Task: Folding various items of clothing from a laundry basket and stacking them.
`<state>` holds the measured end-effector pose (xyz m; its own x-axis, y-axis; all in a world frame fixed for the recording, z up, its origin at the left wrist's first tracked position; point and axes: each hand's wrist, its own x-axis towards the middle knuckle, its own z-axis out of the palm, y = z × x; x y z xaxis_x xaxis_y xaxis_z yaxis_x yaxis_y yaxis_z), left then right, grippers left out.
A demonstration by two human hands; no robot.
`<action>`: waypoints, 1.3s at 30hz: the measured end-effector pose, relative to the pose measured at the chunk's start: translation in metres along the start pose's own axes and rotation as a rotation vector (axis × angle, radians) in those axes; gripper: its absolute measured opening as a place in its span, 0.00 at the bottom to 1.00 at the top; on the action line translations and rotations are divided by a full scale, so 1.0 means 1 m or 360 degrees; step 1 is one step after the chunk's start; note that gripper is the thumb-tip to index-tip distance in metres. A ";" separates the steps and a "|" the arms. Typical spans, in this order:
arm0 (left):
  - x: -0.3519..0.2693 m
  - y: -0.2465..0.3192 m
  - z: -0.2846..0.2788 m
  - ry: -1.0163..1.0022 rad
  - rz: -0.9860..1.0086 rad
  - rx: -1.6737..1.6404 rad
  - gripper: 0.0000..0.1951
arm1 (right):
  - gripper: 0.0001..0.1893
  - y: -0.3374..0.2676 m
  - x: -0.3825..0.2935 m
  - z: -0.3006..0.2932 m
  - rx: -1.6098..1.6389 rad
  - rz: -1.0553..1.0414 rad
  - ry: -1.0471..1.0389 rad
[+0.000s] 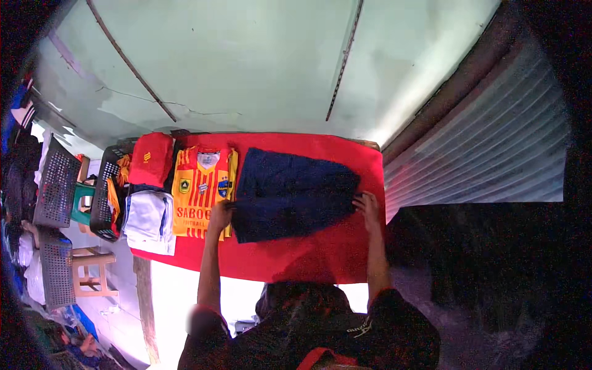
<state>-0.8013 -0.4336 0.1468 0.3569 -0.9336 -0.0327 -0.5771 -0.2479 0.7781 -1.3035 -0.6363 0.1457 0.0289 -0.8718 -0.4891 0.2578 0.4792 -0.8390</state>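
A dark navy cloth garment (pixel 296 196) is spread flat on a red-covered table (pixel 273 263), wider at its left end than at its right. My left hand (pixel 222 215) pinches the garment's left edge, its fingers curled and partly hidden. At the opposite edge, my right hand (pixel 368 208) touches the cloth with extended fingertips; whether it grips is unclear. Just left of the navy cloth lies a folded yellow and red striped football jersey (pixel 196 185), which bears badges and writing. My left hand covers part of that jersey's front.
Folded red clothes (pixel 150 159) and a stack of white clothes (pixel 147 219) lie at the table's left end. Dark plastic baskets (pixel 58 182) and a pinkish stool (pixel 95 270) stand farther left. A pale wall (pixel 259 64) rises behind the table; corrugated sheeting (pixel 490 152) is on the right.
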 end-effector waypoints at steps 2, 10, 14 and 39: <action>0.021 -0.008 -0.003 0.0055 0.0008 -0.0161 0.09 | 0.16 -0.007 0.010 0.012 -0.0185 -0.0050 -0.0098; 0.107 0.024 0.037 0.0348 -0.0087 -0.0219 0.11 | 0.16 0.006 0.076 -0.013 -0.0597 -0.0336 -0.0074; 0.158 0.028 0.052 0.0323 -0.0157 0.0029 0.15 | 0.17 -0.010 0.097 -0.009 -0.0738 -0.0347 0.0000; 0.035 -0.028 0.152 0.0716 -0.1056 0.0865 0.37 | 0.32 0.101 0.063 0.009 -0.1184 -0.0025 0.1064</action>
<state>-0.8840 -0.4982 0.0288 0.9151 -0.4021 -0.0301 -0.3773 -0.8802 0.2878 -1.2665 -0.6439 0.0327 -0.5773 -0.7516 -0.3190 -0.4229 0.6094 -0.6706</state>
